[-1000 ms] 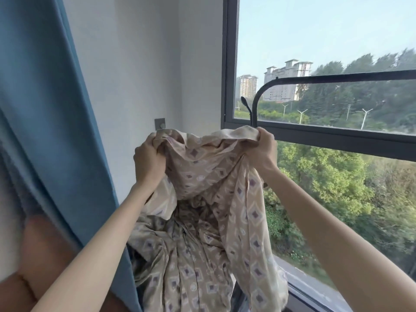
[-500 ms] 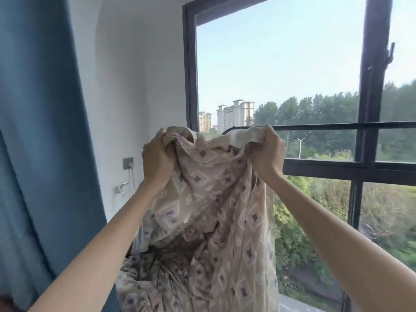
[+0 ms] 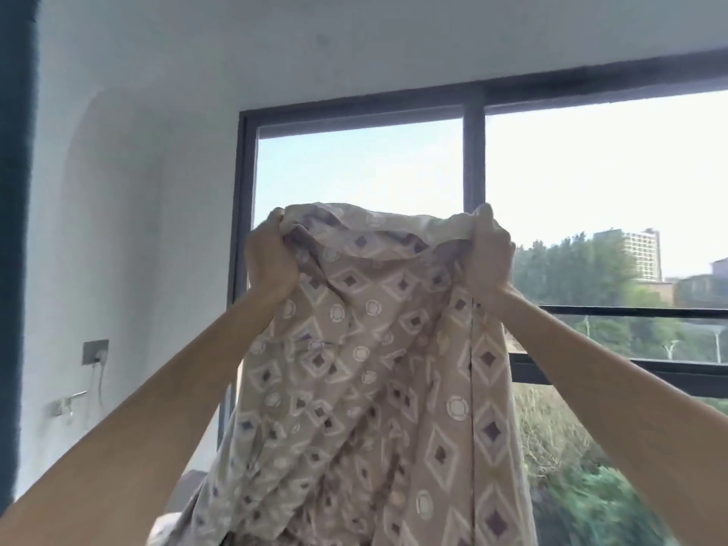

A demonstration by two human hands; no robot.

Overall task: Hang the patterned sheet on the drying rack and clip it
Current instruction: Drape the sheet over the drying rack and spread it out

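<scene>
The patterned sheet [image 3: 366, 368], beige with purple diamonds and white circles, hangs bunched in front of me at arm's length, its lower part running off the bottom of the frame. My left hand [image 3: 270, 262] grips its top edge on the left. My right hand [image 3: 490, 258] grips the same edge on the right, fingers curled round the fabric. Both arms are raised high before the window. A dark horizontal bar [image 3: 630, 311], likely the drying rack's rail, shows right of the sheet, lower than my hands. No clip is in view.
A dark-framed window [image 3: 472, 159] fills the wall ahead, with trees and buildings outside. A white wall [image 3: 130, 230] to the left carries a socket plate [image 3: 95, 351] with a cable. A blue curtain [image 3: 13, 250] edges the far left.
Both hands have lifted the sheet higher, and my view has tilted up toward the ceiling. The rack's curved end has dropped behind the sheet. The grips are unchanged.
</scene>
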